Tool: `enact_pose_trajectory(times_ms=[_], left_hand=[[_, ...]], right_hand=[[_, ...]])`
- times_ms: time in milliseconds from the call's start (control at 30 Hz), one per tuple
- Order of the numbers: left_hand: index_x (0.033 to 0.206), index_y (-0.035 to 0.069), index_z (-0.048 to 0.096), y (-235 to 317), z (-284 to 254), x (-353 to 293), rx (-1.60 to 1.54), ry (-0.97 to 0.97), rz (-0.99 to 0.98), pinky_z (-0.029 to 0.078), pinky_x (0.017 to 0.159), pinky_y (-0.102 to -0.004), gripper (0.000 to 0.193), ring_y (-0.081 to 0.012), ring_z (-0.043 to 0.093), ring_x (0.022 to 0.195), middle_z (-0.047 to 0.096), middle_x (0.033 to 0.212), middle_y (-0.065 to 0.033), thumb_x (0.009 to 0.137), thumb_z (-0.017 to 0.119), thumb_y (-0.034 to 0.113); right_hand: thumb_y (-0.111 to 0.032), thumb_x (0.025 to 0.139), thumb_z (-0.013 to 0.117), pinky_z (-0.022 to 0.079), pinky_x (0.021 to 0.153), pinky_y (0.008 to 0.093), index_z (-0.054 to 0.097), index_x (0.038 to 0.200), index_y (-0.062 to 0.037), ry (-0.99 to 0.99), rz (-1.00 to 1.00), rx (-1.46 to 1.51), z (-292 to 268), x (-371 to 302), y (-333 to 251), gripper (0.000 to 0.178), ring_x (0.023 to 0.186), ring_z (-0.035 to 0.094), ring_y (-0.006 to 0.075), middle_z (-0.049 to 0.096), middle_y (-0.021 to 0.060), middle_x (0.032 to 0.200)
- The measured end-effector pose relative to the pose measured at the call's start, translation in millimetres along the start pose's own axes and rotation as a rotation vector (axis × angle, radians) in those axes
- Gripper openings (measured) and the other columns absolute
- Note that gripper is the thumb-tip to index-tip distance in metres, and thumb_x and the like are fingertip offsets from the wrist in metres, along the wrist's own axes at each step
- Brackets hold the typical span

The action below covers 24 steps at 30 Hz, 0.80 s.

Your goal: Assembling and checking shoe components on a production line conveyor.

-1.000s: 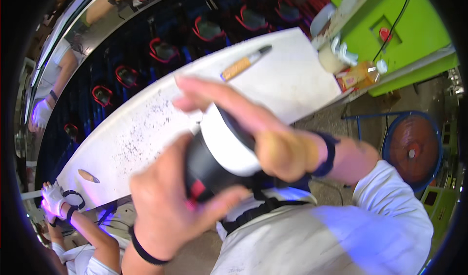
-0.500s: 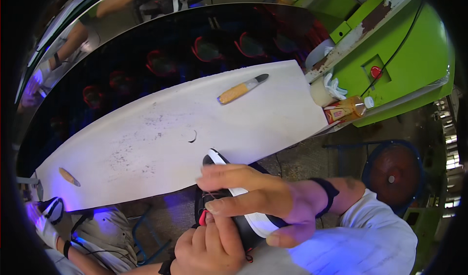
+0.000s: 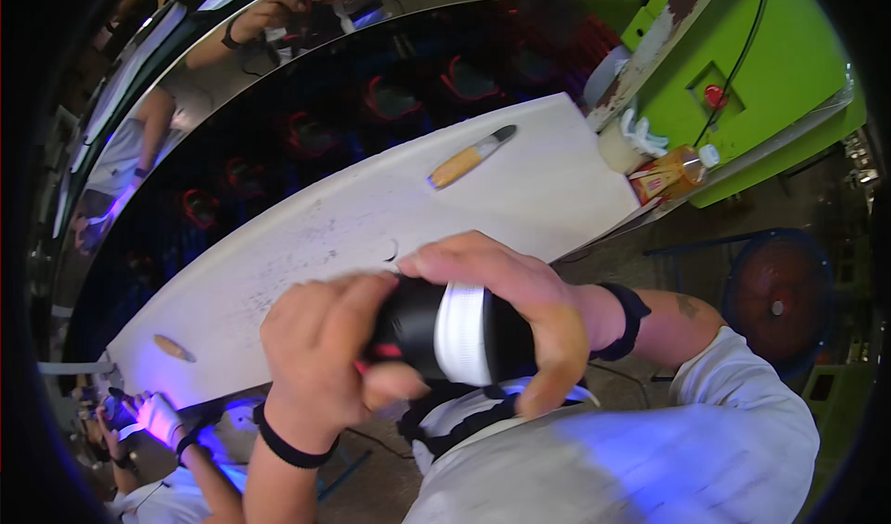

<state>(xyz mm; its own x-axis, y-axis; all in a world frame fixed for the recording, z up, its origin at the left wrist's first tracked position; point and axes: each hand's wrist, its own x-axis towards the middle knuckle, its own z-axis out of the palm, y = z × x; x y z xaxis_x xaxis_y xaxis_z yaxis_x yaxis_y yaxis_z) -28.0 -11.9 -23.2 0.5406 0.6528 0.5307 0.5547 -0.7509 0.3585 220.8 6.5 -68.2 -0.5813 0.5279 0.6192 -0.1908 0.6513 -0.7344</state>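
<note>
Just in front of my body, over the near edge of the white board, I hold a black shoe (image 3: pixel 422 324) with a broad white band across it. My left hand (image 3: pixel 320 343) grips its left end, with the thumb beneath, next to a small red part. Around the right end curve the fingers and thumb of my right hand (image 3: pixel 529 315). Both hands are a little blurred, and they hide the shoe's two ends. Below it, near my lap, lies a black-and-white item (image 3: pixel 464 413), partly covered, whose kind I cannot make out.
On the white board (image 3: pixel 548 190) lie a wooden-handled tool (image 3: pixel 471 157) and a smaller one (image 3: pixel 174 348). A cup with a white glove (image 3: pixel 620 148) and an orange drink bottle (image 3: pixel 682 173) stand right, beside a green machine (image 3: pixel 789 60). Co-workers' hands show left (image 3: pixel 160 417) and far (image 3: pixel 269 13).
Both hands have risen with the shoe, which is turned to lie crosswise. My left hand has moved up and left to its left end. The view has shifted slightly.
</note>
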Motion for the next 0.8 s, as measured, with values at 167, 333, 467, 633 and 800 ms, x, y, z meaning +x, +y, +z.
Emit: enact_pose_trajectory(times_ms=[167,333,467,633,800], left_hand=[[0.142,0.001,0.051,20,-5,-63,-0.54,0.278,-0.533,0.035,0.115,-0.0472,0.106,-0.0387,0.042,0.141,0.034,0.156,-0.0297,0.072,0.076,0.075],[0.138,0.003,0.053,22,-27,-115,-0.035,-0.001,-0.681,0.033,0.115,-0.0514,0.112,-0.0438,0.037,0.143,0.031,0.155,-0.0331,0.055,0.09,0.069],[0.123,0.005,0.06,16,-20,-130,0.012,0.037,-0.665,0.036,0.111,-0.051,0.088,-0.0432,0.042,0.137,0.042,0.145,-0.0318,0.06,0.09,0.059],[0.121,0.005,0.06,1,-18,-118,-0.05,0.135,-0.631,0.037,0.111,-0.0493,0.079,-0.0421,0.045,0.135,0.046,0.141,-0.0297,0.065,0.088,0.053],[0.153,0.003,0.032,-32,-30,-92,-0.957,0.342,-0.768,0.051,0.102,-0.0387,0.106,-0.0265,0.059,0.12,0.05,0.14,-0.0222,0.078,0.081,0.059]], right_hand=[[-0.029,0.065,0.09,0.048,0.099,0.0486,0.049,0.146,-0.0063,0.067,0.187,-0.509,45,-12,38,0.094,0.116,0.059,0.0416,0.058,0.0213,0.13],[-0.033,0.067,0.087,0.049,0.094,0.0453,0.049,0.147,-0.0071,-0.126,0.387,-0.365,74,-16,61,0.093,0.109,0.063,0.0371,0.064,0.0172,0.121],[-0.034,0.067,0.087,0.05,0.092,0.0447,0.049,0.146,-0.0068,-0.115,0.336,-0.409,79,-20,66,0.092,0.103,0.064,0.0369,0.065,0.0157,0.116],[-0.035,0.065,0.089,0.053,0.087,0.0446,0.056,0.141,-0.0106,0.011,0.232,-0.32,72,-20,81,0.086,0.098,0.067,0.0358,0.069,0.0132,0.108],[-0.034,0.067,0.096,0.051,0.099,0.0343,0.056,0.137,0.0011,0.071,0.659,0.35,33,-25,70,0.088,0.113,0.065,0.0185,0.07,0.0129,0.121]])
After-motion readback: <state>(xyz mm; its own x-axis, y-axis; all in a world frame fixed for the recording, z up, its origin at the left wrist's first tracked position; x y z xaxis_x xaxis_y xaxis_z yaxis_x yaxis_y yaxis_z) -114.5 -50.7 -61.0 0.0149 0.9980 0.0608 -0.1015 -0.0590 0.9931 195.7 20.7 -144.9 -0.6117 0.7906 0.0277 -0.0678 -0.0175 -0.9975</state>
